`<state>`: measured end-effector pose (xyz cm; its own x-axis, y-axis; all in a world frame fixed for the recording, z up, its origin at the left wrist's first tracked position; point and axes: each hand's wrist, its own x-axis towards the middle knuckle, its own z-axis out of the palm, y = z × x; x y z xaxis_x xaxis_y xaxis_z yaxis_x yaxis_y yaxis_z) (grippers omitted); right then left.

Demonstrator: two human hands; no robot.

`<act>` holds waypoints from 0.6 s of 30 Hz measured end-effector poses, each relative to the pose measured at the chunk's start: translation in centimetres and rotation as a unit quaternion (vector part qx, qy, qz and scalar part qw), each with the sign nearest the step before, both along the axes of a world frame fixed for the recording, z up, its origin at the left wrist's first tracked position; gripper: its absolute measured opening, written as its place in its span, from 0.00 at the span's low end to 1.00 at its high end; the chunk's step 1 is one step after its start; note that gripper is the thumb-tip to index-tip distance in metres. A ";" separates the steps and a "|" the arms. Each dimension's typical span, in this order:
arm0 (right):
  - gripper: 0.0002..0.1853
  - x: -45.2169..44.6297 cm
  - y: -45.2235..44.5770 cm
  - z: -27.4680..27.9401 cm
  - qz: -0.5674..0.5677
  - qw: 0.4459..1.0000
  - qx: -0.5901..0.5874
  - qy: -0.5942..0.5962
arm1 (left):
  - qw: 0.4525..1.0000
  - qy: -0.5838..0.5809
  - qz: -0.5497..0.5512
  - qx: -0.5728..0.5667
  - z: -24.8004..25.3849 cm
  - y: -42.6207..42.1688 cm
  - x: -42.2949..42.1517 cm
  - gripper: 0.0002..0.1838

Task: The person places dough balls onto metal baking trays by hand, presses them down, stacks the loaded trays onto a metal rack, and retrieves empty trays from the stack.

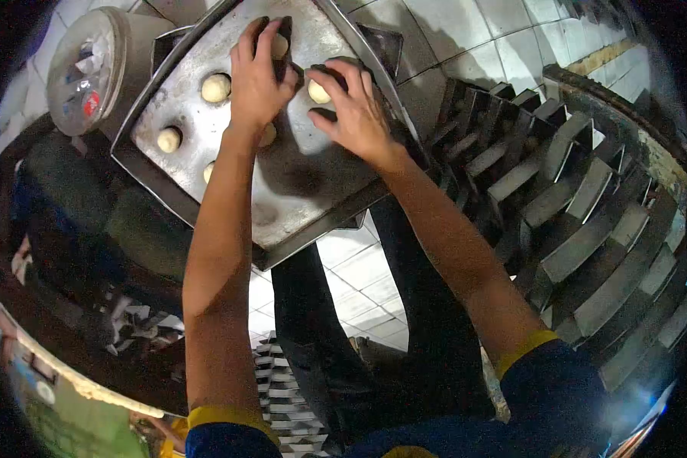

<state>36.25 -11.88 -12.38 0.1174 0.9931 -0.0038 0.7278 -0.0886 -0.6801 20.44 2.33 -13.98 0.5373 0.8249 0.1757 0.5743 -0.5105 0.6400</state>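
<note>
A dark-rimmed metal baking tray [305, 164] holds several round, pale dough balls. My left hand [259, 80] reaches over the tray, its fingers stretched forward and thumb apart, beside a dough ball [280, 47] partly hidden by the fingers. Another dough ball [318, 91] sits between the thumb and index finger of my right hand [355, 111]. That index fingertip is close to the ball's top, perhaps touching; the thumb stays apart from it. Further left lie a dough ball [216, 88] and a smaller-looking one [169, 140]. My left forearm covers parts of two others.
A lidded plastic bucket [118, 69] with a clear bag on top stands at the left. Stacked dark metal moulds [557, 191] fill the right side. White floor tiles [359, 275] show below the tray, between my legs. At lower left, another person's arm [160, 427] is partly visible.
</note>
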 end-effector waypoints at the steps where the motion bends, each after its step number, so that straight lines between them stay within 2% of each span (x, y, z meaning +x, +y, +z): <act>1: 0.34 0.0 0.0 0.3 0.006 1.000 0.022 -0.013 | 1.000 0.002 -0.003 -0.001 0.1 -0.2 0.0 0.41; 3: 0.35 0.0 -0.2 -0.2 0.023 0.999 0.013 -0.018 | 1.000 -0.012 -0.012 0.015 -0.1 -0.6 0.2 0.43; 5: 0.37 -0.2 -0.8 -0.9 0.061 0.998 -0.009 -0.031 | 1.000 0.002 -0.022 0.011 -0.7 -0.4 0.2 0.41; 8: 0.31 0.3 -0.2 -1.5 0.054 0.998 0.025 -0.012 | 0.997 0.070 -0.031 -0.002 -1.5 1.2 0.0 0.29; 9: 0.28 0.6 0.2 -1.5 0.053 0.998 0.039 -0.007 | 0.997 0.070 -0.030 -0.003 -1.1 1.6 0.1 0.29; 11: 0.26 1.1 0.9 -1.1 0.057 0.998 0.034 0.001 | 0.994 0.066 -0.027 -0.077 0.0 2.7 0.1 0.27; 16: 0.24 1.4 1.6 -1.0 0.061 0.998 0.034 0.002 | 0.999 0.035 -0.019 -0.036 -0.9 2.9 0.6 0.25; 18: 0.25 1.4 1.6 -1.0 0.058 0.998 0.020 0.021 | 1.000 -0.027 -0.016 0.005 -0.8 2.6 0.8 0.24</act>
<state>37.62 -10.28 -13.34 0.0017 0.9994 0.0334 0.7024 0.0226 -0.7114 21.20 4.95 -14.77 0.5523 0.8059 0.2132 0.5233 -0.5342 0.6639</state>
